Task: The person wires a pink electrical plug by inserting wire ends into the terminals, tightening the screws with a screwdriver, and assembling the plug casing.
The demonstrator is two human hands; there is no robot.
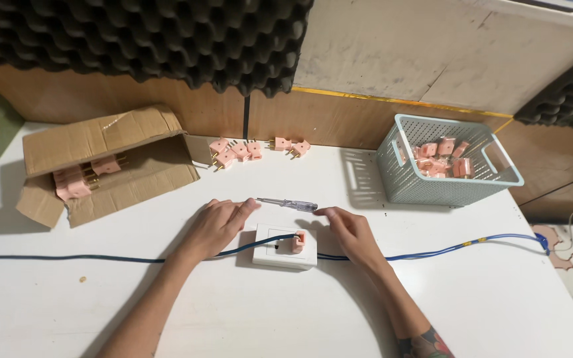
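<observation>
on white table: left hand spread, flat on blue cable | right hand spread beside socket plate | cardboard box far left

Both arms are bare all the way up, no sleeves, no gloves, no watch or rings that I can see. The left hand is plain. The right hand is too, but its forearm has a colourful tattoo near the elbow, partly cut off by the frame edge.

Open cardboard box of pink plugs at far left of white desk. Loose pink plugs along back edge. Pale blue basket far right. Dark foam panels above.
</observation>
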